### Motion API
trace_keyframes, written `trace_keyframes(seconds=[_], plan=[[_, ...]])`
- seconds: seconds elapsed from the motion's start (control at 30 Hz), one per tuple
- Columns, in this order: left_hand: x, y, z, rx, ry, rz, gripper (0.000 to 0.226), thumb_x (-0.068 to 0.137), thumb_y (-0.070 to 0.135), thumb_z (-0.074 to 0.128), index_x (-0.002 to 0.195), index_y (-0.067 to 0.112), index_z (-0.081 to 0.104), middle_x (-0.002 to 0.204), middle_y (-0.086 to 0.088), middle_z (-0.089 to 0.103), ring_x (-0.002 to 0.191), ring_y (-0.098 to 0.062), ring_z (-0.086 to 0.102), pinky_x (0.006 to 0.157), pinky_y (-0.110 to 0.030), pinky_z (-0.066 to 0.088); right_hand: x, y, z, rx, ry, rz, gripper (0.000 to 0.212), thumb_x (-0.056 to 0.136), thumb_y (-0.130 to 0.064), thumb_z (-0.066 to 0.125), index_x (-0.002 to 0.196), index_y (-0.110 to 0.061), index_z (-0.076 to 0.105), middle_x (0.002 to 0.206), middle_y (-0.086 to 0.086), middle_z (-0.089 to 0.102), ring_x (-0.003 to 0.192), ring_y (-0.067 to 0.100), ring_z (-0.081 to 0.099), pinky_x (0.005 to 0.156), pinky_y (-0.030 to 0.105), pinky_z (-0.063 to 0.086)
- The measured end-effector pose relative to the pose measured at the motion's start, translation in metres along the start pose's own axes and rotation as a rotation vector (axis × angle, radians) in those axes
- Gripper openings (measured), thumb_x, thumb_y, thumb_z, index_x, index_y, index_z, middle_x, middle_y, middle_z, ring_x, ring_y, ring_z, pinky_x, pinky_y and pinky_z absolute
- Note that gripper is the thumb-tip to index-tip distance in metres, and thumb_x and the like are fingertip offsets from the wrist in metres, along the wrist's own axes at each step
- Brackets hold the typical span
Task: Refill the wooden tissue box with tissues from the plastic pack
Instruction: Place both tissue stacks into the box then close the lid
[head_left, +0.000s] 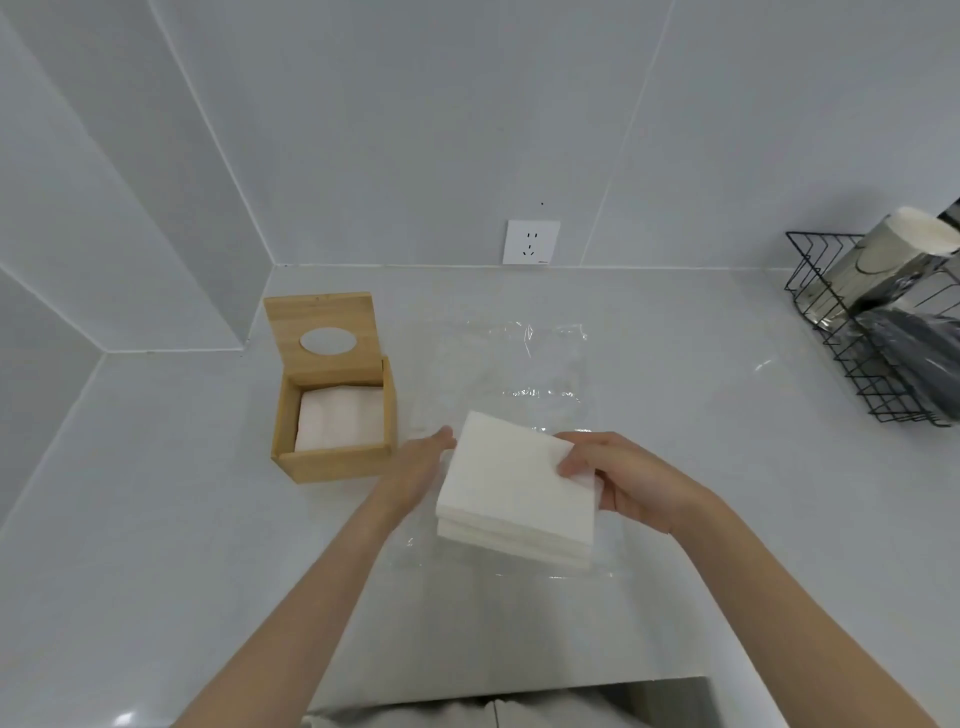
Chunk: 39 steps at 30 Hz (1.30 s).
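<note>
The wooden tissue box (332, 460) stands on the white counter at the left, its hinged lid (324, 332) with an oval hole raised upright. White tissues (340, 418) lie inside it. A thick stack of white tissues (511, 488) is held just above the counter, right of the box. My right hand (631, 480) grips the stack's right edge, thumb on top. My left hand (421, 465) lies flat against the stack's left side, fingers extended and partly under it. The clear plastic pack (519, 364) lies flattened on the counter beneath and behind the stack.
A black wire rack (852, 358) at the right holds shiny wrapped items. A white wall socket (531, 242) sits on the back wall above the counter. The counter's front edge (519, 691) runs close to my body. Walls close the left and back.
</note>
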<state>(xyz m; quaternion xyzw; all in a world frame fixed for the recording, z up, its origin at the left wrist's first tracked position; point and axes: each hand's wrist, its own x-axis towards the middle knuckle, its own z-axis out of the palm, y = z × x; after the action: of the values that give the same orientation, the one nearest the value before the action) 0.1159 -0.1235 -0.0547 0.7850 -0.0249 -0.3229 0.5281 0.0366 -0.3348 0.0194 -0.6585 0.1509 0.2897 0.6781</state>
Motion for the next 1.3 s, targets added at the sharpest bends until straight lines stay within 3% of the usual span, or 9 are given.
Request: trace_keyframes(seconds=[0.1, 0.2, 0.33, 0.57, 0.73, 0.97, 1.1, 1.2, 1.3], plan=[[-0.008, 0.02, -0.019, -0.409, -0.152, -0.149, 0.053, 0.089, 0.053, 0.039, 0.086, 0.009, 0.068, 0.077, -0.004, 0.068, 0.072, -0.018, 0.061, 0.064, -0.024, 0.046, 0.013, -0.013, 0.002, -0.062, 0.018, -0.047, 0.026, 0.079, -0.007, 0.052, 0.091, -0.02, 0.07, 0.076, -0.006, 0.068, 0.068, 0.009, 0.063, 0.058, 0.02, 0.052], [-0.019, 0.027, -0.034, -0.42, -0.209, -0.132, 0.031, 0.08, 0.044, 0.062, 0.084, 0.013, 0.064, 0.067, 0.002, 0.057, 0.06, -0.014, 0.052, 0.052, -0.02, 0.043, 0.025, -0.017, 0.01, -0.164, 0.023, -0.064, 0.026, 0.069, -0.018, 0.056, 0.088, -0.026, 0.071, 0.077, -0.008, 0.068, 0.072, 0.011, 0.063, 0.066, 0.025, 0.052], [-0.027, 0.027, -0.056, -0.334, -0.072, -0.056, 0.021, 0.082, 0.013, 0.065, 0.1, 0.002, 0.067, 0.079, -0.001, 0.071, 0.064, -0.008, 0.066, 0.056, -0.017, 0.053, 0.043, -0.021, 0.021, -0.172, 0.015, -0.103, 0.034, 0.069, -0.018, 0.065, 0.103, -0.023, 0.068, 0.089, -0.002, 0.072, 0.082, 0.015, 0.069, 0.07, 0.03, 0.056], [-0.033, 0.038, -0.121, -0.403, 0.128, 0.017, 0.018, 0.081, 0.016, 0.065, 0.096, 0.009, 0.069, 0.086, -0.001, 0.075, 0.075, -0.012, 0.071, 0.059, -0.019, 0.056, 0.097, -0.056, 0.056, 0.071, 0.131, -0.126, 0.006, 0.078, -0.013, 0.07, 0.082, -0.01, 0.066, 0.077, 0.005, 0.069, 0.064, 0.015, 0.067, 0.076, 0.033, 0.057], [-0.026, 0.029, -0.15, -0.513, 0.297, -0.046, 0.016, 0.085, 0.016, 0.061, 0.094, 0.004, 0.067, 0.084, -0.007, 0.071, 0.066, -0.014, 0.068, 0.051, -0.019, 0.053, 0.134, -0.072, 0.084, 0.022, 0.155, -0.071, 0.011, 0.075, -0.018, 0.074, 0.077, -0.013, 0.065, 0.071, 0.001, 0.067, 0.056, 0.01, 0.062, 0.062, 0.024, 0.052], [-0.011, 0.009, -0.163, -0.354, 0.46, -0.087, 0.009, 0.085, 0.019, 0.062, 0.081, 0.014, 0.068, 0.084, -0.001, 0.069, 0.076, -0.016, 0.065, 0.056, -0.019, 0.052, 0.169, -0.073, 0.106, -0.085, 0.234, -0.039, 0.03, 0.076, -0.021, 0.074, 0.098, -0.002, 0.066, 0.081, 0.005, 0.068, 0.065, 0.013, 0.061, 0.058, 0.023, 0.045], [-0.004, 0.004, -0.165, -0.269, 0.49, -0.112, 0.012, 0.084, 0.019, 0.063, 0.088, 0.01, 0.07, 0.082, 0.0, 0.069, 0.076, -0.015, 0.065, 0.059, -0.019, 0.052, 0.176, -0.07, 0.108, -0.14, 0.308, -0.056, 0.017, 0.075, -0.02, 0.073, 0.082, -0.007, 0.066, 0.078, 0.004, 0.064, 0.063, 0.011, 0.055, 0.053, 0.022, 0.038], [0.0, 0.001, -0.167, -0.217, 0.519, -0.139, 0.012, 0.081, 0.022, 0.066, 0.086, 0.012, 0.07, 0.086, -0.002, 0.067, 0.082, -0.016, 0.061, 0.067, -0.025, 0.046, 0.181, -0.067, 0.108, -0.143, 0.36, -0.098, 0.022, 0.073, -0.019, 0.075, 0.079, 0.0, 0.068, 0.074, -0.002, 0.06, 0.068, 0.012, 0.052, 0.062, 0.021, 0.038], [0.002, -0.001, -0.168, -0.183, 0.527, -0.11, 0.008, 0.078, 0.022, 0.069, 0.081, 0.015, 0.07, 0.083, 0.003, 0.063, 0.08, -0.011, 0.058, 0.076, -0.026, 0.041, 0.186, -0.063, 0.107, -0.228, 0.392, -0.098, 0.019, 0.072, -0.025, 0.076, 0.08, -0.01, 0.068, 0.094, -0.001, 0.062, 0.099, 0.018, 0.056, 0.083, 0.027, 0.044]])
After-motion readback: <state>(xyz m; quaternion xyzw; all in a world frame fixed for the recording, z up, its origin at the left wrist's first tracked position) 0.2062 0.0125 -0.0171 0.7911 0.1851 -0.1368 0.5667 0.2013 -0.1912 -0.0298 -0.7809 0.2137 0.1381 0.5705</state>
